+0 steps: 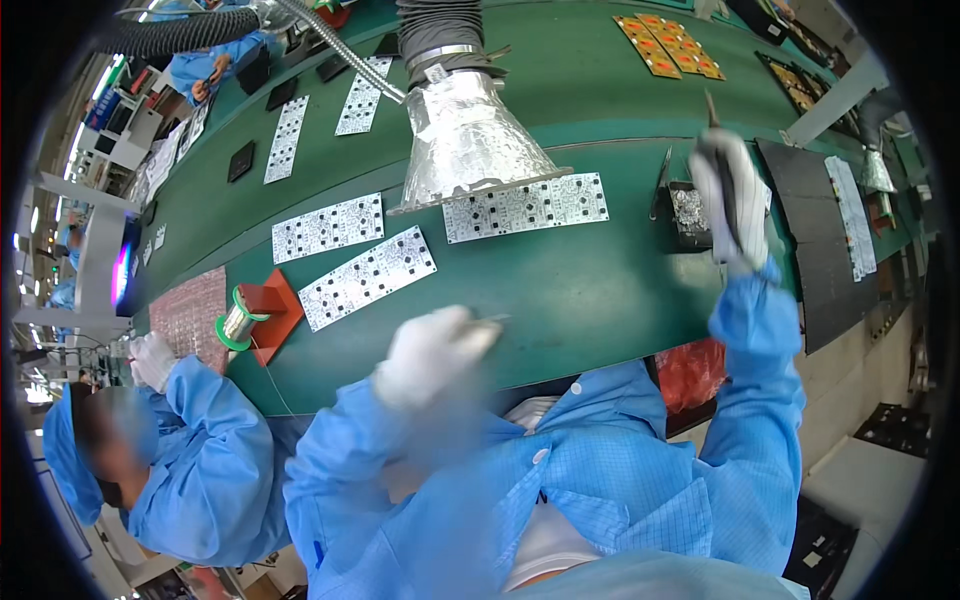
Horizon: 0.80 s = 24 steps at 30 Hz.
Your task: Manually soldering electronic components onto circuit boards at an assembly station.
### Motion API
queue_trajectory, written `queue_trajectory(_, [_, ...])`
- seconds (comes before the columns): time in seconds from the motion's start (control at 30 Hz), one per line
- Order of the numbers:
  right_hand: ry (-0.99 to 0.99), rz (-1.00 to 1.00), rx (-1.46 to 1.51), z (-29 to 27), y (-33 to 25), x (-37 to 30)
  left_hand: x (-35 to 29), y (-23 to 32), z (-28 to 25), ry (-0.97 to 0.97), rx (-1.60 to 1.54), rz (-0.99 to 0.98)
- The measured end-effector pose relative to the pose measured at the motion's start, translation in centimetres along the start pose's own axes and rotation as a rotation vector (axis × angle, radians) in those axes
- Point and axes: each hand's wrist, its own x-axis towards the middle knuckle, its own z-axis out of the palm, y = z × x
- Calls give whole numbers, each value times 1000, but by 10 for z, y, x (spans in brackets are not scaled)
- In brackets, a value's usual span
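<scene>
My left hand (432, 352), in a white glove, hovers over the near part of the green mat. Its fingers are pinched, and something thin and blurred sticks out of them. At the right, my gloved right hand (728, 195) is closed round a black-handled tool (714, 140) with a narrow tip pointing away from me; its exact kind is unclear. Beside that hand sits a small black box (690, 216) of silvery bits, partly covered. Dark tweezers (661, 184) lie left of the box. White circuit board panels (368, 278) lie on the mat beyond my left hand.
A foil-wrapped extraction hood (470, 135) hangs over another board panel (527, 208). Left stands a solder wire spool (238, 322) on a red-orange holder (281, 315). A co-worker's gloved hand (152, 360) rests near bubble wrap (190, 318). Orange boards (668, 45) lie far right.
</scene>
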Motion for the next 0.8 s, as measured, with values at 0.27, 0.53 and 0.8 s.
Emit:
queue_trajectory(0.27, [27,-16,-559,86,130,189,60,64,65,-97,25,627])
queue_trajectory(0.53, [-112,289,-817,145,208,210,66,49,59,-103,-89,607])
queue_trajectory(0.8, [202,-224,-708,2,251,259,71,57,60,-171,-23,602])
